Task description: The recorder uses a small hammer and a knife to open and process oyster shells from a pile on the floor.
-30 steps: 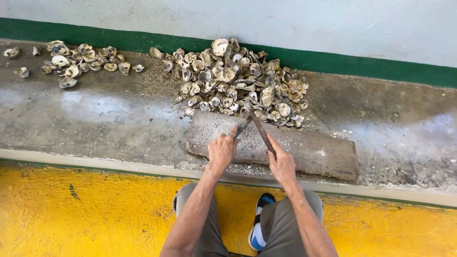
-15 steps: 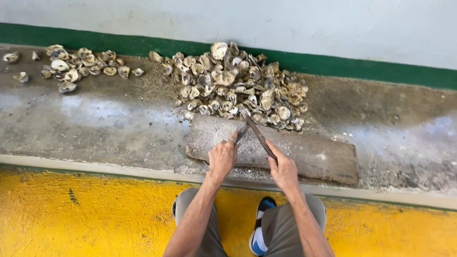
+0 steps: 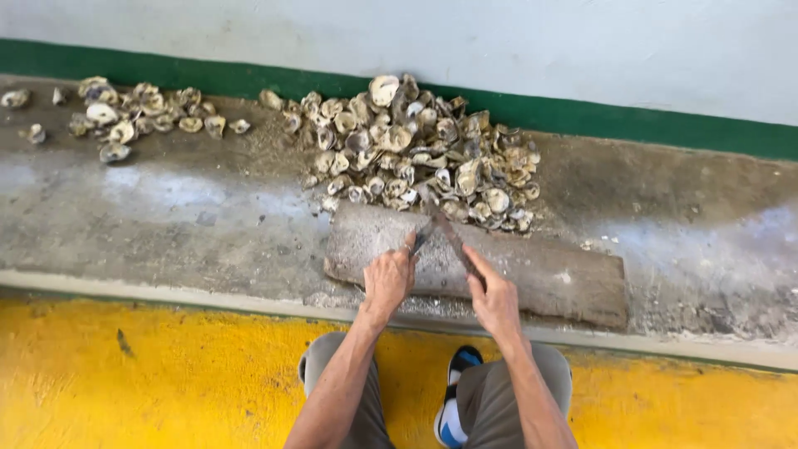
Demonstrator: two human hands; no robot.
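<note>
A: Bottom of the frame first: the person's grey-trousered knees and a blue and white shoe (image 3: 450, 407) showed over the yellow floor (image 3: 150, 374).

B: And just above, both hands were on the work. The left hand (image 3: 388, 281) sat at lower centre, fingers curled tight, pinching something small on the wooden board (image 3: 540, 274). I judged it an oyster, but the hand hid most of it.

A: The right hand (image 3: 496, 301)?

B: Fingers wrapped closed around the handle of a long dark knife (image 3: 453, 241), blade running up and left, its tip meeting the spot the left hand pinned down. To my eye that was the prying step, blade worked at one shell held flat on the board.

A: So the next move called for what?

B: A steady left grip and a controlled push or twist, I'd say, the blade being so near those left fingers.

A: Farther back?

B: The board lay on the grey concrete ledge (image 3: 166, 224), touching the big pile of oyster shells (image 3: 424, 150) at upper centre. A smaller scatter of shells (image 3: 125, 112) lay well apart at upper left, before the green stripe (image 3: 665, 129) of the pale wall.
</note>
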